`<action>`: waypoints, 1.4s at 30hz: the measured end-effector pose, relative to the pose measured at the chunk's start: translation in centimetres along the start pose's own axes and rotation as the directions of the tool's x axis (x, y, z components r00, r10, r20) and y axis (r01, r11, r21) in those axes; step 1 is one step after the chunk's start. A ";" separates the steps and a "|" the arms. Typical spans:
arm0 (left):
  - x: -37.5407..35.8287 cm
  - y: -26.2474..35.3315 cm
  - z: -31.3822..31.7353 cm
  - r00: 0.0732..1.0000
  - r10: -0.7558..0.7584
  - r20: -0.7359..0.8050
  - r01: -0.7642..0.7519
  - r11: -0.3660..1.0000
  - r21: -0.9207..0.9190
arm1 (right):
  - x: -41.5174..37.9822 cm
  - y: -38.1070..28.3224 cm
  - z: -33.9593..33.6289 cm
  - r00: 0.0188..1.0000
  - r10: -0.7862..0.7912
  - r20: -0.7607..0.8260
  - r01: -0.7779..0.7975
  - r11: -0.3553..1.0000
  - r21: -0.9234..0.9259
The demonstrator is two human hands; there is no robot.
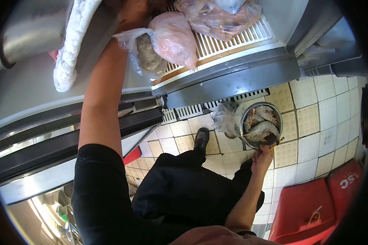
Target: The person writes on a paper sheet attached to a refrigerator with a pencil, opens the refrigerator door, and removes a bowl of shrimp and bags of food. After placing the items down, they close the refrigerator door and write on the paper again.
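My left arm reaches up into a fridge or freezer compartment. Only the blurred edge of my left hand [145,7] shows at the top of the view, and its fingers are out of sight. Beside it lies a knotted clear plastic bag of pale pink food [173,36], with a bag of greyish lumps [149,55] against it. Low on the right, my right hand [263,157] grips the near rim of a round metal pot [243,136]. Grey, frosty pieces, perhaps seafood, fill the pot [263,126]. A thin yellow-and-black item [278,143] sits by my fingertips.
Another bag of brownish food [225,20] rests on the white slotted shelf [249,34]. A frost-covered pipe [71,49] hangs at left. A crumpled clear bag [225,116] is beside the pot. Red chairs or containers [304,208] stand at lower right on the tiled floor [306,143].
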State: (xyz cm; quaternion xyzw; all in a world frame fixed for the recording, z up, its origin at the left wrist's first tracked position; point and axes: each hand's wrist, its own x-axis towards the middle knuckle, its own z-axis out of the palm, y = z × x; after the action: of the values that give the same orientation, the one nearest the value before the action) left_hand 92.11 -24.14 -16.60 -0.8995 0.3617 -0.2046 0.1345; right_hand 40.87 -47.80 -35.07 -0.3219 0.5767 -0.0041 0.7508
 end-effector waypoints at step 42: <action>1.3 -3.6 -0.5 0.999 -0.025 0.034 0.034 0.954 -0.296 | 1.0 -0.3 -0.7 1.000 -0.015 -0.012 0.015 1.000 0.000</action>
State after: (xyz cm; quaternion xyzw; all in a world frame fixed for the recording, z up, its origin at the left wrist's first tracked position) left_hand 94.84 -22.59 -14.44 -0.9178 0.3728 -0.1364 0.0002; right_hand 40.71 -48.73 -35.83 -0.3259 0.5789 -0.0117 0.7473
